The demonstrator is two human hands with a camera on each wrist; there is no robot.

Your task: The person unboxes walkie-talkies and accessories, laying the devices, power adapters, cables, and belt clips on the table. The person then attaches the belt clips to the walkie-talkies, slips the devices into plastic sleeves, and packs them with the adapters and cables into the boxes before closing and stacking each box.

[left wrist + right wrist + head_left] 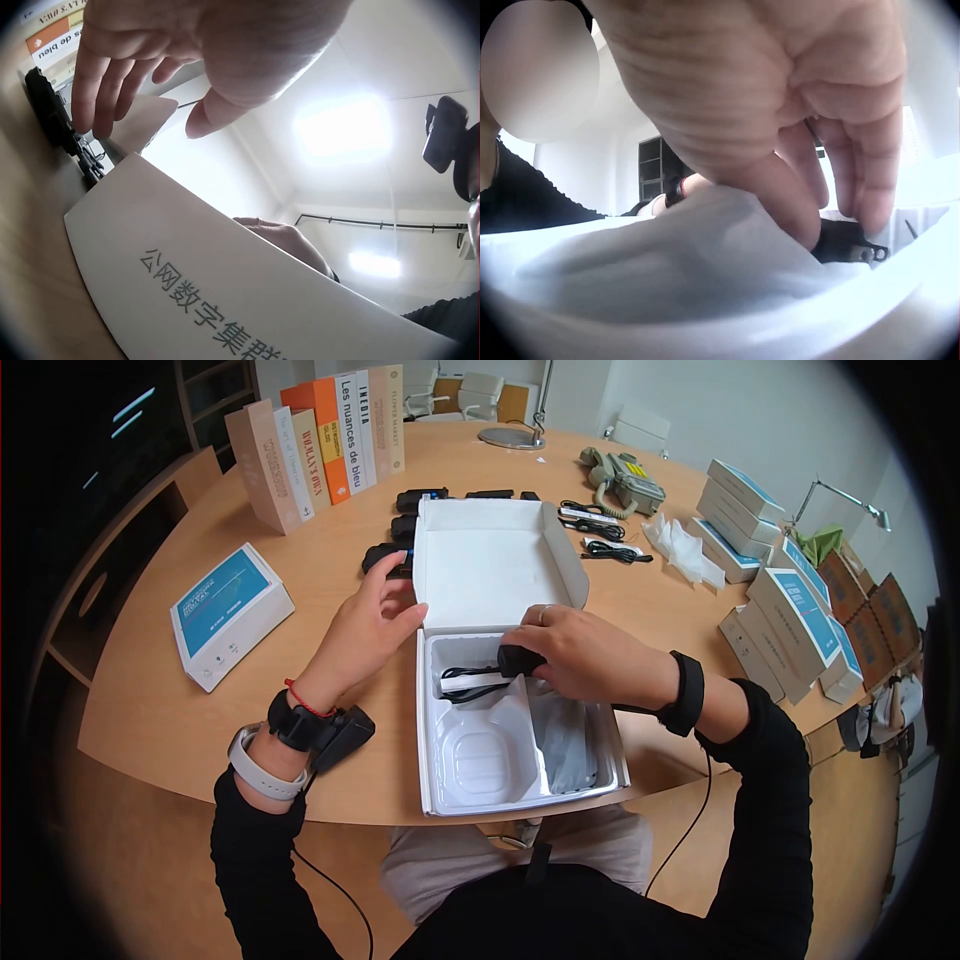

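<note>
An open white box point(424, 720) with a moulded tray lies in front of the person, its lid point(487, 565) raised at the back. The right hand point(590, 650) pinches a small black plug-like piece point(520, 660) over the tray's upper part; metal prongs point(871, 254) show on it in the right wrist view. A black cable point(470, 685) with a white band lies in the upper left compartment, and a clear bag point(566, 745) in the right one. The left hand point(362, 625), fingers relaxed, is beside the lid's left edge, close to black devices point(385, 560).
A closed blue-and-white box point(228, 615) lies at the left, upright books point(320, 450) behind it. Black cables point(605, 540), crumpled white wrapping point(685, 550) and a telephone point(625, 482) are behind at right. Stacked boxes point(780, 630) line the right edge. A black device point(345, 738) is near the left wrist.
</note>
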